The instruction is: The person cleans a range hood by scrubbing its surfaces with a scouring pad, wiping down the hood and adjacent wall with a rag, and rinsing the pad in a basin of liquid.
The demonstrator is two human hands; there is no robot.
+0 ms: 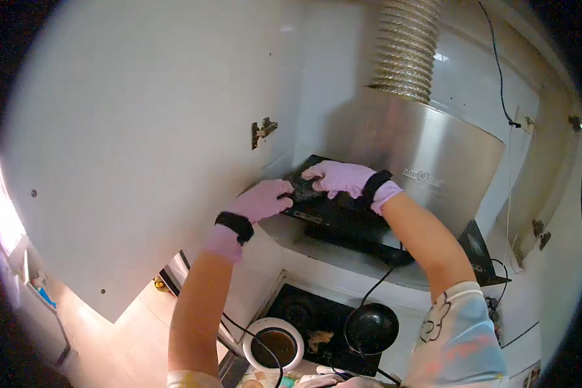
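My left hand (265,199), in a pink glove with a black band at the wrist, is closed at the left end of the range hood's black panel (362,221). Its fingertips meet a dark greyish patch (306,188); whether that is a cloth or the panel's dirty surface I cannot tell. Gloved and banded the same way, my right hand (344,179) rests on the panel just to the right, its fingers bent down over the dark area. What lies under its fingers is hidden. Behind it rises the steel hood body (446,145).
A ribbed foil duct (407,48) runs up from the hood. A large white cabinet door (149,129) with a hinge (263,132) stands open at left. Below are a black cooktop (297,304), a black pan (372,328) and a white-rimmed pot (250,336). Cables hang nearby.
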